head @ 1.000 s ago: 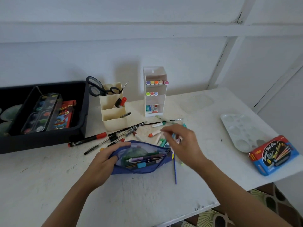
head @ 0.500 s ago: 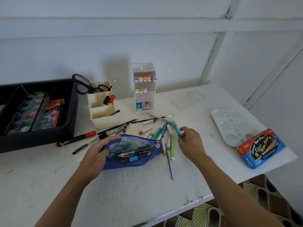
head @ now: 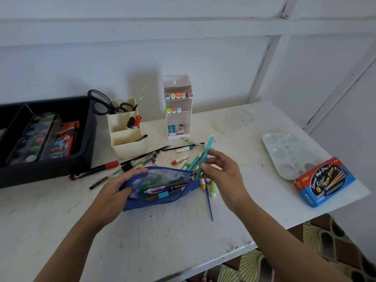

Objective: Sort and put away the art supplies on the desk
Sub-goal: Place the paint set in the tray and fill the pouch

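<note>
A blue zip pouch lies open mid-desk with pens and markers inside. My left hand grips its left end and holds the mouth open. My right hand pinches a teal marker, lifted and tilted, its lower tip right at the pouch's right end. Loose markers and black pens lie scattered just behind the pouch. A thin blue brush and a pale green marker lie at the pouch's right.
A black tray at the left holds a watercolour set and a red box. A cream pen holder with scissors and a white marker rack stand at the back. A white palette and a blue colour box lie at the right edge.
My right hand picked a teal marker out of the loose pile and lifted it toward the pouch's right end. My left hand kept holding the pouch open.
</note>
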